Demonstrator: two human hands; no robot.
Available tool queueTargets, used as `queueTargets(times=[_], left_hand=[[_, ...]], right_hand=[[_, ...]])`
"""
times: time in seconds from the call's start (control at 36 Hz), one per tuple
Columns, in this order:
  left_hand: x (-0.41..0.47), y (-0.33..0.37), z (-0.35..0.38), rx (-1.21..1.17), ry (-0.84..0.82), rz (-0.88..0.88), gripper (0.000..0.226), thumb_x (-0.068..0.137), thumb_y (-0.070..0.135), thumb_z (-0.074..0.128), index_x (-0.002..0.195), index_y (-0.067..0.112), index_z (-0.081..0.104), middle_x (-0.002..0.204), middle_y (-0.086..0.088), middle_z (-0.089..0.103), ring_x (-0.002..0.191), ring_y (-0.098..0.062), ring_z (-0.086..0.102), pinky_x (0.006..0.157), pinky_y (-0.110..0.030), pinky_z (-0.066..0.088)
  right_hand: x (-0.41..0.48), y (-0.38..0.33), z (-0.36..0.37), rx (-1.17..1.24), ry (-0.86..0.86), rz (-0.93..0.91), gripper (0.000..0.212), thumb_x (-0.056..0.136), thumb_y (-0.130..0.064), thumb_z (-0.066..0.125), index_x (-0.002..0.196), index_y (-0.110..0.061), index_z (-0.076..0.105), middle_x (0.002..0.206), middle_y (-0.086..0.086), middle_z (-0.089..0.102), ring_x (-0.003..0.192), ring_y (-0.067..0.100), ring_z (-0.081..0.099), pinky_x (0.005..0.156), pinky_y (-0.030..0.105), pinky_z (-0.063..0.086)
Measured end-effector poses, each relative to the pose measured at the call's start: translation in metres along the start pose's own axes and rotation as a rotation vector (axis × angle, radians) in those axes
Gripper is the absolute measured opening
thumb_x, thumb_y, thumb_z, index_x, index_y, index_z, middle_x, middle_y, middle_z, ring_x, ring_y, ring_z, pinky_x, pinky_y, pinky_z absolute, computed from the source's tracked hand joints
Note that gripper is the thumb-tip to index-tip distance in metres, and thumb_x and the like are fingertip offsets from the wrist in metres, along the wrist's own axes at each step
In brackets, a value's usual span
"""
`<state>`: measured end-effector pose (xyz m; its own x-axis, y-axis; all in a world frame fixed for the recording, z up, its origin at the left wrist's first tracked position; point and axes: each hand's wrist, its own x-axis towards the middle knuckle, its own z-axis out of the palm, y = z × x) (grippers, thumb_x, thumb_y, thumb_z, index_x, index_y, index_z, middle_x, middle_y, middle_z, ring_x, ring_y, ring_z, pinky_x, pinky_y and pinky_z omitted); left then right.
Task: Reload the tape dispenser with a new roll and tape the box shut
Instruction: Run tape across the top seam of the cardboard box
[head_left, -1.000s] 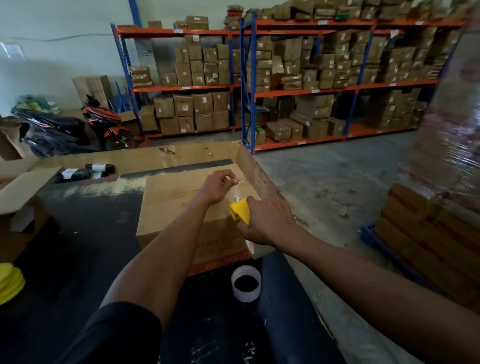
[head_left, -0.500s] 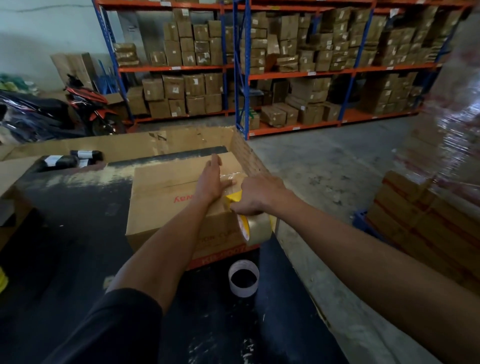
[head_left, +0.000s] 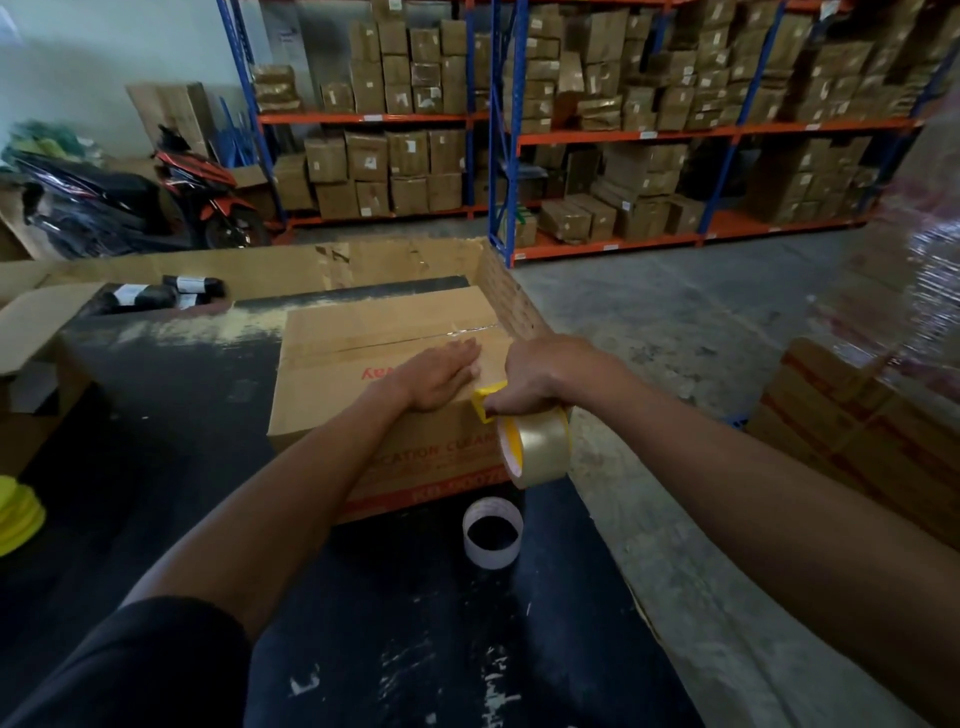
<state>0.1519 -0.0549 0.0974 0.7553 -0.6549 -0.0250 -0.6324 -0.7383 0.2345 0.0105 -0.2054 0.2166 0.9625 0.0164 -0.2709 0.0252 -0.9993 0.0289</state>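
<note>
A brown cardboard box (head_left: 343, 364) with red print lies on the dark table (head_left: 171, 426), its top flaps closed along a centre seam. My left hand (head_left: 441, 376) presses flat on the box top near its right end, fingers together. My right hand (head_left: 540, 376) grips the yellow tape dispenser (head_left: 535, 441) at the box's near right corner; a roll of clear brownish tape sits in it and hangs below the box's top edge. An empty white tape core (head_left: 492, 531) stands on the table in front of the box.
Flattened cardboard (head_left: 363, 260) lines the table's far and right edges, with dark rolls (head_left: 171, 291) at the back left. Yellow discs (head_left: 18, 514) sit at the left edge. A wrapped pallet (head_left: 872, 395) stands right; shelving (head_left: 597, 130) and a scooter (head_left: 156, 202) stand behind.
My left hand went from pinching the tape end to lying flat on the box top. My right hand drew the dispenser toward me, over the box's near right corner.
</note>
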Motion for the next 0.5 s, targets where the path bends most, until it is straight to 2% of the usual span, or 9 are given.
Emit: queueTargets(times=[0.08,0.19,0.31,0.36,0.42,0.5], left_hand=[[0.004,0.008,-0.002,0.070,-0.034,-0.077,0.072,0.108,0.052,0.030,0.165,0.014,0.011,0.174,-0.004,0.008,0.161,-0.021,0.008,0.130,-0.044,0.011],[0.006,0.011,-0.003,0.086,-0.081,-0.121,0.075,0.104,0.061,0.032,0.165,0.025,0.010,0.174,0.001,0.005,0.161,-0.019,0.006,0.129,-0.049,0.010],[0.009,0.017,-0.006,0.041,-0.069,-0.171,0.077,0.102,0.061,0.040,0.165,0.027,0.014,0.174,0.003,0.009,0.161,-0.018,0.008,0.129,-0.050,0.009],[0.008,0.019,-0.002,0.050,-0.041,-0.190,0.077,0.101,0.063,0.039,0.165,0.028,0.014,0.174,0.004,0.009,0.161,-0.017,0.008,0.129,-0.050,0.009],[0.005,0.019,0.003,0.099,-0.029,-0.197,0.079,0.100,0.069,0.030,0.165,0.030,0.010,0.174,0.005,0.006,0.161,-0.018,0.005,0.129,-0.050,0.007],[-0.001,0.021,0.007,0.130,-0.024,-0.194,0.082,0.098,0.073,0.023,0.165,0.030,0.005,0.174,0.005,0.002,0.162,-0.020,0.001,0.130,-0.048,0.005]], right_hand=[[-0.006,0.003,0.002,-0.002,-0.022,-0.010,0.044,0.091,-0.061,0.058,0.094,-0.017,0.053,0.100,0.007,0.057,0.088,0.027,0.058,0.072,0.035,0.048],[-0.005,0.004,0.012,0.042,-0.036,0.001,0.045,0.089,-0.060,0.061,0.089,-0.015,0.054,0.084,0.004,0.054,0.083,0.028,0.059,0.079,0.039,0.057],[-0.003,0.004,0.017,0.088,-0.006,0.023,0.043,0.088,-0.058,0.062,0.074,-0.019,0.048,0.092,0.006,0.059,0.084,0.027,0.061,0.077,0.037,0.055],[-0.004,0.007,0.019,0.095,0.003,0.028,0.046,0.088,-0.060,0.060,0.078,-0.017,0.051,0.095,0.007,0.060,0.086,0.028,0.061,0.080,0.038,0.056],[-0.005,0.009,0.024,0.082,0.011,0.031,0.045,0.088,-0.062,0.060,0.092,-0.017,0.056,0.098,0.007,0.060,0.090,0.028,0.060,0.085,0.039,0.056],[-0.003,0.005,0.031,0.075,0.046,0.037,0.047,0.087,-0.060,0.062,0.109,-0.018,0.063,0.101,0.005,0.058,0.100,0.029,0.061,0.084,0.038,0.051]])
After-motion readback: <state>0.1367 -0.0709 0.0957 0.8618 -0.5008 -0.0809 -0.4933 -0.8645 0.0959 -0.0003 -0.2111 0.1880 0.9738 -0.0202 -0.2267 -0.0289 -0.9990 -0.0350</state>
